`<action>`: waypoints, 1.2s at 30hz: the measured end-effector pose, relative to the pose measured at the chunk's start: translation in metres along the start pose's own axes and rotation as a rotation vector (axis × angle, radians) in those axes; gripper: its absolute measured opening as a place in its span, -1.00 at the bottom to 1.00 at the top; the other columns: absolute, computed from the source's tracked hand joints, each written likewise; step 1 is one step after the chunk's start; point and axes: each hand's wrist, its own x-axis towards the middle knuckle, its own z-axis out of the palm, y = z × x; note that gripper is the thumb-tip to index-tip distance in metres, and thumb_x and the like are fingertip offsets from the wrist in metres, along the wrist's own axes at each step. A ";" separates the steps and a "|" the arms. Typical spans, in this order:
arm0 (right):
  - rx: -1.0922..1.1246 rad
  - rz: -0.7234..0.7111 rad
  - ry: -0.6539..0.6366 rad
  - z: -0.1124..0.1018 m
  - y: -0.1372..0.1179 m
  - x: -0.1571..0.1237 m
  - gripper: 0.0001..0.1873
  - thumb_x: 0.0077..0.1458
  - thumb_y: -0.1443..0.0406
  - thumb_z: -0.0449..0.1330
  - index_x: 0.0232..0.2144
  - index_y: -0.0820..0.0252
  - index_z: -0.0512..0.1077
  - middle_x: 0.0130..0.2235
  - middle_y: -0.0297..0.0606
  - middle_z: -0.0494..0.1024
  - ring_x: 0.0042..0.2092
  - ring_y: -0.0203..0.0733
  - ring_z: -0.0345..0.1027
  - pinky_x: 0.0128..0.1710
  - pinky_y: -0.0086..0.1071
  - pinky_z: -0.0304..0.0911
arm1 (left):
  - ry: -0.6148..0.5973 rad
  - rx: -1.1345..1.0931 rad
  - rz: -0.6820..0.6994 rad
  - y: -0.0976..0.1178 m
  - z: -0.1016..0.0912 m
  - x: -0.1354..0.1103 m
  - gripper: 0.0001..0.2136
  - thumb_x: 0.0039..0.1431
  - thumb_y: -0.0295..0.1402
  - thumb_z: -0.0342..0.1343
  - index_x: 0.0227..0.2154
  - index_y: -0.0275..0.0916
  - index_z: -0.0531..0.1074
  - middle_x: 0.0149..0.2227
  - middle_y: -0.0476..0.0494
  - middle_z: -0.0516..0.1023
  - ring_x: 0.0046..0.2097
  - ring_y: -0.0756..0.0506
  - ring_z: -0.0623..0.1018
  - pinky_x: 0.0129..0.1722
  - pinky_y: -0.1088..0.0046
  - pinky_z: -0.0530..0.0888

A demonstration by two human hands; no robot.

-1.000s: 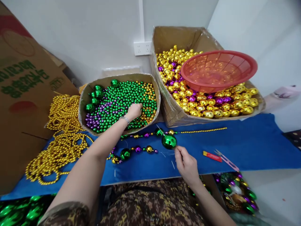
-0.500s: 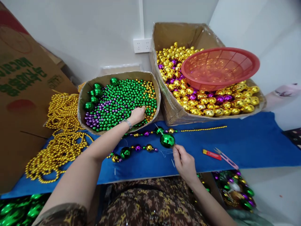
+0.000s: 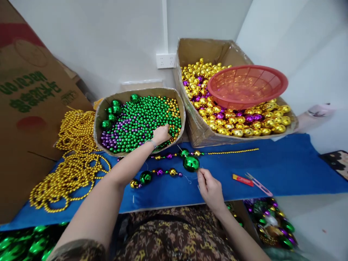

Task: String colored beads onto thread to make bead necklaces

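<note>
My left hand [image 3: 161,134] reaches into a low cardboard box [image 3: 140,90] of small green, purple and gold beads. Its fingers curl down among the gold beads [image 3: 174,108] at the right side, and their tips are hidden. Above the blue cloth, my right hand [image 3: 210,188] pinches the lower end of a thin needle [image 3: 179,148]. A large shiny green bead [image 3: 191,164] is threaded on this needle, whose tip sticks out at the upper left. Beneath lie a strung row with a large green bead [image 3: 146,177] and purple and gold ones, and a second strand ending in a gold bead chain [image 3: 233,151].
A taller box [image 3: 187,119] of gold and purple balls stands back right, a red plastic basket [image 3: 247,87] resting on top. Gold bead strands [image 3: 67,177] pile up at left beside a big carton [image 3: 24,108]. A red-and-yellow cutter [image 3: 243,179] and pink snips [image 3: 259,185] lie at right.
The camera view has shifted slightly. My left hand stays among the gold beads, and my right hand still holds the needle with the green bead, nearly in the same place.
</note>
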 end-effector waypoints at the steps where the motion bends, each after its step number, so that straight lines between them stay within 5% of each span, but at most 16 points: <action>1: 0.001 0.000 0.007 -0.001 0.001 0.000 -0.78 0.32 0.26 -0.05 -0.25 0.18 0.37 -0.47 -0.31 0.52 -0.51 -0.29 0.39 -0.44 -0.47 0.26 | -0.004 -0.020 0.014 -0.002 -0.005 -0.006 -0.66 0.03 -0.44 0.14 -0.08 -0.26 0.40 -0.20 -0.29 0.58 -0.11 -0.25 0.56 -0.15 0.26 0.45; 4: 0.000 0.003 0.024 -0.002 0.003 0.000 -0.79 0.31 0.27 -0.04 -0.26 0.19 0.37 -0.45 -0.30 0.53 -0.49 -0.29 0.42 -0.42 -0.47 0.27 | -0.041 -0.326 0.099 -0.010 -0.019 -0.031 -0.71 0.13 -0.35 0.08 -0.07 -0.21 0.43 -0.23 -0.15 0.59 -0.25 -0.09 0.57 -0.28 0.42 0.46; 9: 0.006 -0.017 0.021 -0.001 -0.001 0.006 -0.79 0.31 0.28 -0.04 -0.26 0.18 0.38 -0.46 -0.30 0.53 -0.50 -0.29 0.40 -0.42 -0.46 0.27 | -0.282 -1.386 0.069 -0.018 -0.022 -0.075 -0.78 0.04 -0.29 0.24 -0.25 -0.26 0.54 -0.28 -0.17 0.57 -0.39 0.01 0.51 -0.50 0.56 0.39; 13: 0.033 -0.023 0.004 0.005 -0.003 0.006 -0.81 0.30 0.29 -0.02 -0.26 0.19 0.38 -0.44 -0.29 0.53 -0.47 -0.30 0.40 -0.39 -0.47 0.27 | -0.258 -1.606 -0.050 -0.011 -0.009 -0.092 -0.79 -0.01 -0.32 0.30 -0.30 -0.29 0.55 -0.35 -0.15 0.58 -0.36 0.01 0.55 -0.37 0.51 0.50; 17: 0.175 0.187 -0.039 0.032 0.002 -0.009 -0.78 0.29 0.24 -0.03 -0.27 0.18 0.37 -0.52 -0.35 0.47 -0.51 -0.31 0.37 -0.44 -0.48 0.24 | 0.122 -1.475 0.032 0.001 0.008 -0.113 -0.76 0.06 -0.24 0.26 -0.26 -0.27 0.53 -0.32 -0.14 0.59 -0.31 -0.03 0.58 -0.26 0.43 0.54; 19: 0.318 0.345 -0.023 0.050 0.006 -0.021 -0.76 0.30 0.20 -0.06 -0.29 0.18 0.34 -0.59 -0.41 0.40 -0.55 -0.32 0.33 -0.48 -0.49 0.22 | 0.197 -1.367 0.080 0.004 0.019 -0.129 -0.75 0.09 -0.21 0.23 -0.23 -0.26 0.53 -0.31 -0.13 0.60 -0.32 -0.03 0.58 -0.30 0.47 0.53; 23: 0.400 0.444 -0.021 0.072 0.010 -0.041 -0.73 0.31 0.16 -0.09 -0.32 0.15 0.29 -0.61 -0.45 0.35 -0.55 -0.33 0.30 -0.47 -0.49 0.21 | 0.059 -1.114 0.142 -0.001 0.046 -0.161 -0.77 0.17 -0.22 0.15 -0.25 -0.29 0.51 -0.38 -0.11 0.59 -0.40 0.00 0.54 -0.40 0.52 0.47; 28: 0.446 0.505 -0.006 0.076 0.012 -0.050 -0.76 0.29 0.13 -0.06 -0.31 0.13 0.28 -0.56 -0.42 0.37 -0.50 -0.31 0.30 -0.41 -0.44 0.23 | -0.279 -0.736 0.447 -0.012 0.073 -0.183 -0.83 0.22 -0.30 0.08 -0.25 -0.27 0.51 -0.30 -0.14 0.58 -0.32 -0.03 0.53 -0.30 0.47 0.45; 36: 0.564 0.546 0.074 0.081 0.015 -0.056 -0.74 0.30 0.10 -0.07 -0.32 0.12 0.23 -0.56 -0.46 0.32 -0.50 -0.33 0.27 -0.39 -0.43 0.27 | -0.513 -0.386 0.917 -0.001 0.093 -0.192 -0.84 0.23 -0.43 0.04 -0.17 -0.26 0.46 -0.19 -0.21 0.54 -0.14 -0.10 0.52 -0.15 0.42 0.44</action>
